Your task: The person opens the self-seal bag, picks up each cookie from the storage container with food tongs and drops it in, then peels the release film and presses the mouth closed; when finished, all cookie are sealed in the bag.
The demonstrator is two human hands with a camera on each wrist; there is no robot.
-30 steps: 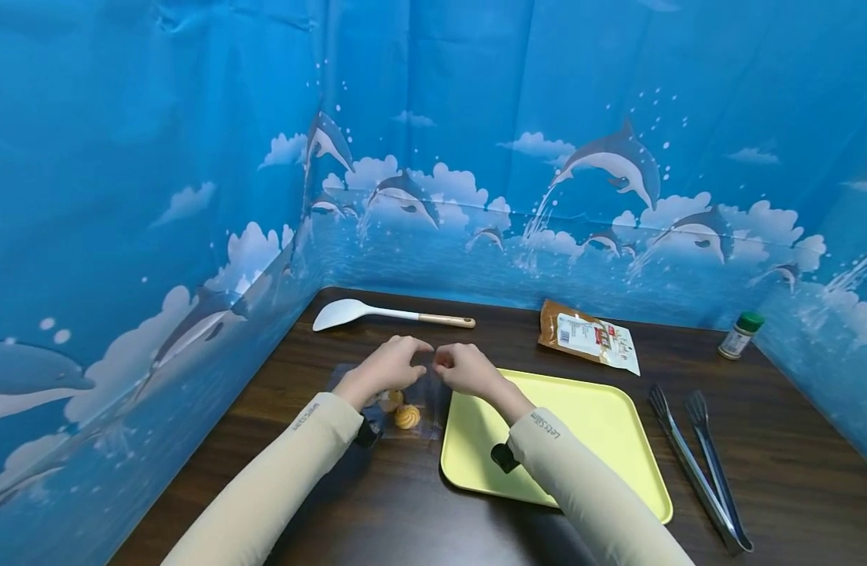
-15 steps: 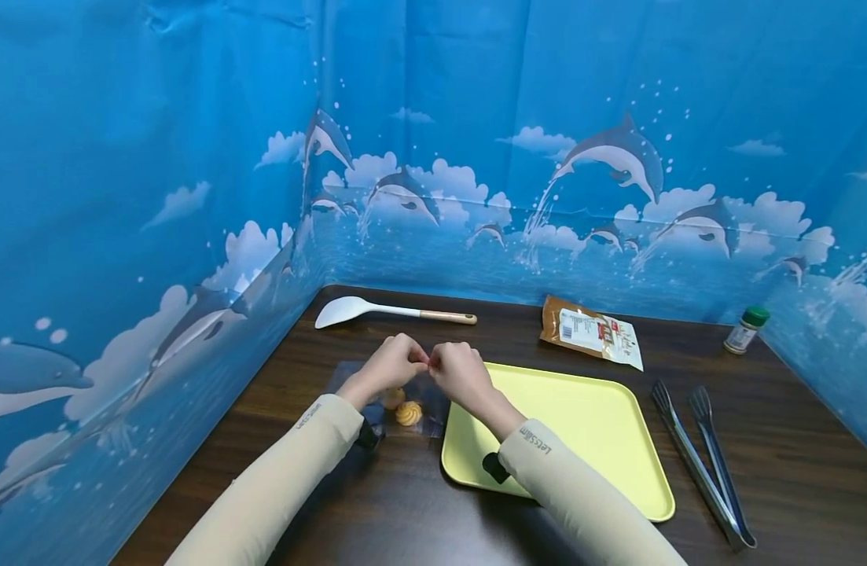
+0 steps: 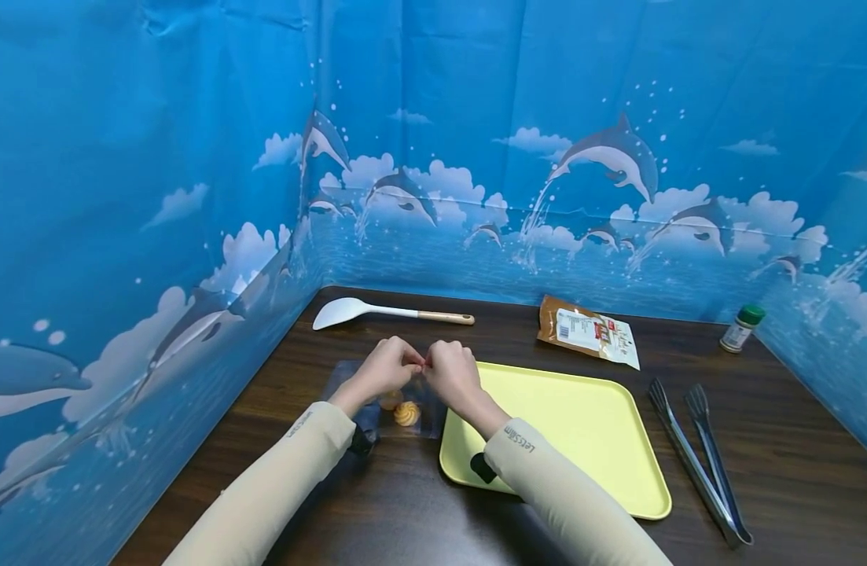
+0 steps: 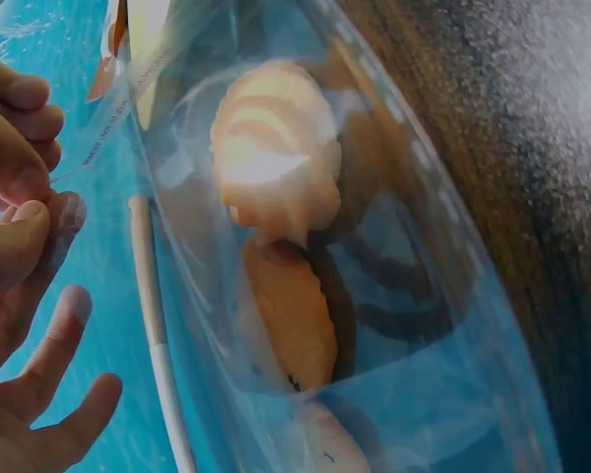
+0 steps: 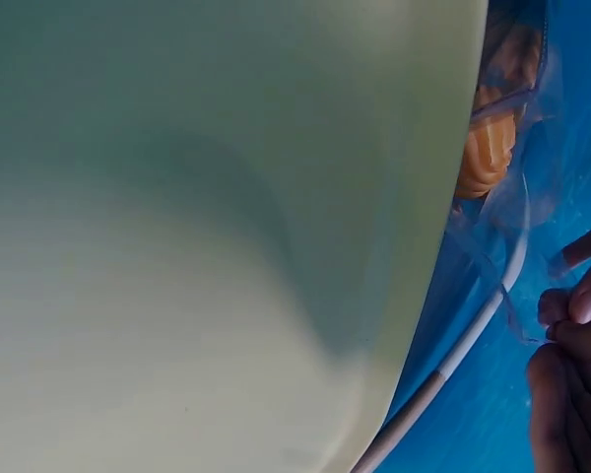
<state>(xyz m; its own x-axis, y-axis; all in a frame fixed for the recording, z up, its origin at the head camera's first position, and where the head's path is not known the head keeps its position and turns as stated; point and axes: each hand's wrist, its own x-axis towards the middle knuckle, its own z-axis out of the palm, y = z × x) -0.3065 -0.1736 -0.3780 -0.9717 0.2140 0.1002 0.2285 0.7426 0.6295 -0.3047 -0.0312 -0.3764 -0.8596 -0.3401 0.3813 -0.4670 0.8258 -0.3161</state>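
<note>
A clear plastic bag (image 3: 429,424) lies on the table at the tray's left side. Inside are swirled, golden-brown cookies (image 3: 406,413); in the left wrist view the bag's film arches over a ridged cookie (image 4: 276,148). My left hand (image 3: 385,365) pinches the bag's edge between thumb and forefinger, its other fingers spread. Fingertip to fingertip with it, my right hand (image 3: 453,374) pinches the same edge, its fingers curled. A thin clear strip with small red print runs to both hands in the left wrist view.
Right of the bag lies a yellow tray (image 3: 574,424), under my right forearm. A white spatula (image 3: 391,312) rests behind the hands. Farther right are a brown and white pouch (image 3: 589,332), metal tongs (image 3: 698,464) and a green-capped jar (image 3: 742,328).
Both hands have come together from slightly apart, and their fingertips now meet at the bag's edge. The bag, cookies and tray stay in place.
</note>
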